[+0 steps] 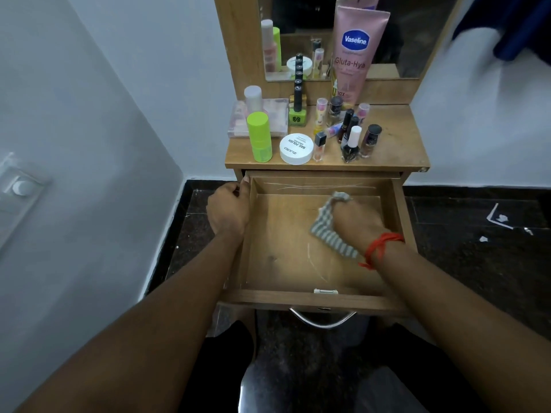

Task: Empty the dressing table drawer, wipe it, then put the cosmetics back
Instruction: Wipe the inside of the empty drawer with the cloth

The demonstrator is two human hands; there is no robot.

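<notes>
The wooden drawer (277, 263) is pulled out and holds nothing but my right hand (357, 222), which is shut on a grey-and-white striped cloth (325, 225) pressed to the drawer floor on its right side. My left hand (228, 208) grips the drawer's left wall near its back corner. On the dressing table top (396, 135) stand the cosmetics: a pink Vaseline tube (356, 52), a green bottle (260, 135), a white nail polish remover jar (296, 149), a clear palette case (277, 114) and several nail polish bottles (354, 135).
A mirror (417, 34) rises behind the table top. White walls stand at the left and behind. The floor is dark stone, with bits of white paper (504, 219) at the right. A metal handle (323, 318) hangs from the drawer front, just above my knees.
</notes>
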